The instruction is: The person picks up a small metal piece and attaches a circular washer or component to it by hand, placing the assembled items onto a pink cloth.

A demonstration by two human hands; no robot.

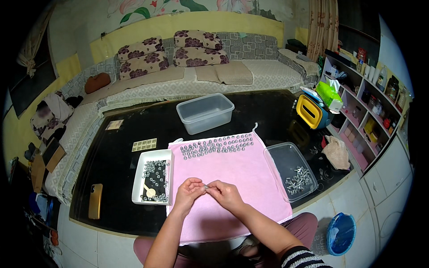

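My left hand point(187, 191) and my right hand point(225, 193) meet over the near part of a pink cloth point(241, 174) on a black table point(120, 156). Between their fingertips they pinch one small silvery part point(206, 187). Rows of several similar small metal parts point(217, 145) lie along the cloth's far edge. Left of the cloth, a white rectangular tray point(138, 178) holds loose metal parts and a small round yellowish piece. To the right stands a clear flat tray point(286, 158) with a heap of metal parts in its near corner.
An empty clear plastic tub point(205, 112) stands beyond the cloth. A gold phone point(95, 201) lies at the table's left front, small cards point(144, 144) farther in. A yellow and blue box point(313, 111), shelves at right, a sofa behind, a blue bin point(340, 233) on the floor.
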